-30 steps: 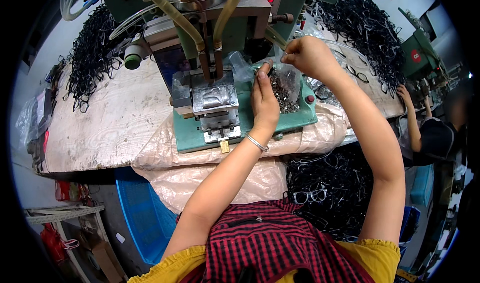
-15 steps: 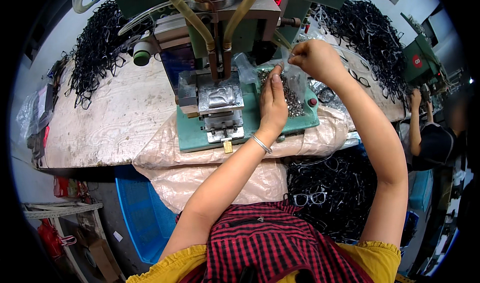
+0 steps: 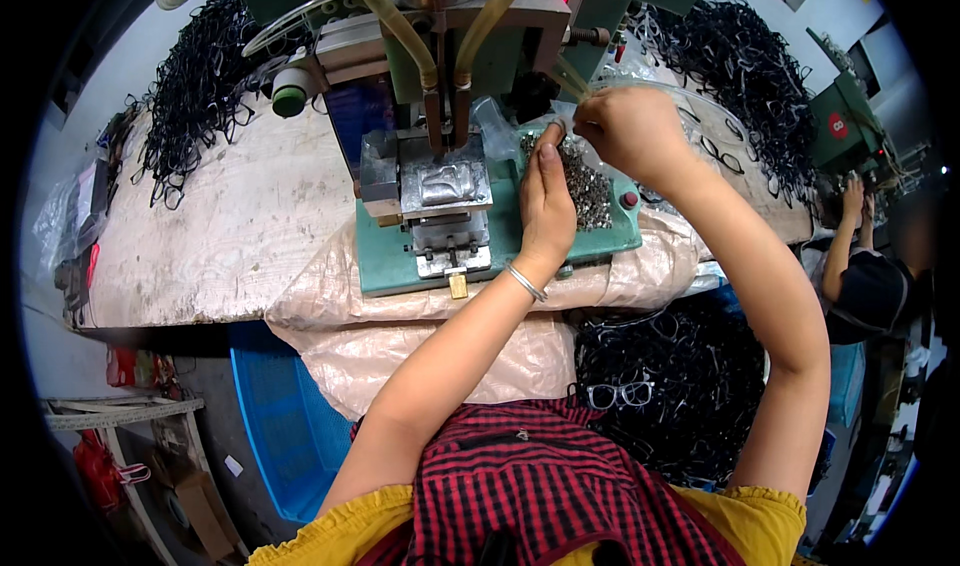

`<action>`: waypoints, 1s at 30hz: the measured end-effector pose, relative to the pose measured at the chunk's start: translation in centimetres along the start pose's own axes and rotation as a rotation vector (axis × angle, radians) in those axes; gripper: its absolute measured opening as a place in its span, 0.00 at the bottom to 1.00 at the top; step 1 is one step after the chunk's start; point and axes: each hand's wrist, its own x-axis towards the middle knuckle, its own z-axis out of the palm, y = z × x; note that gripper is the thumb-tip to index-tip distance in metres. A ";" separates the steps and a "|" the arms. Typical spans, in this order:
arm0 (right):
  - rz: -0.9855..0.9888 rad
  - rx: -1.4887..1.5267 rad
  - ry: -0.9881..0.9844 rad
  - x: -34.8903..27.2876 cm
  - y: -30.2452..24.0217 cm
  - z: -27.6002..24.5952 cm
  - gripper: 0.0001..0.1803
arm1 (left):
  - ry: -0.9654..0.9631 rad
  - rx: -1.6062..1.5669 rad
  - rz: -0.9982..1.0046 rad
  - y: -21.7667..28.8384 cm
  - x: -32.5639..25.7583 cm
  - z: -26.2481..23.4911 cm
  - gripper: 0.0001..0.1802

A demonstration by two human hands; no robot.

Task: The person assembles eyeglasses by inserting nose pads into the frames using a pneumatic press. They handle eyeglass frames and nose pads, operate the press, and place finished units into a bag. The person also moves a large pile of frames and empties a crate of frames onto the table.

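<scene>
My left hand (image 3: 546, 202) rests upright on the green base (image 3: 500, 256) of a press machine, fingers held together, fingertips at a pile of small metal parts (image 3: 585, 188). My right hand (image 3: 628, 126) is closed just beyond it, pinching the rim of a clear plastic bag (image 3: 497, 126) that lies around the parts. The two hands' fingertips nearly meet. Whether the left hand pinches a part is hidden. The machine's metal die block (image 3: 445, 188) stands left of my left hand.
Heaps of black spectacle frames lie at the back left (image 3: 200, 86), back right (image 3: 740, 66) and under the bench (image 3: 670, 386). A blue crate (image 3: 290, 416) stands below the worn tabletop (image 3: 220, 236). Another person (image 3: 860, 266) works at the right.
My left fingertips have shifted slightly right, closer to my right hand. Both hands stay over the pile of parts.
</scene>
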 end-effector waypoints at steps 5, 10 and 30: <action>-0.110 -0.110 0.056 -0.3 -1.0 0.2 0.04 | 0.033 -0.069 -0.019 -0.3 0.2 -0.2 0.36; -0.081 -0.096 0.051 -0.4 -0.9 0.4 0.03 | 0.021 -0.140 0.018 -0.7 0.3 -0.1 0.35; 0.116 -0.283 -0.418 3.5 -2.6 -0.9 0.07 | 0.083 -0.166 0.016 -0.7 0.3 -0.4 0.33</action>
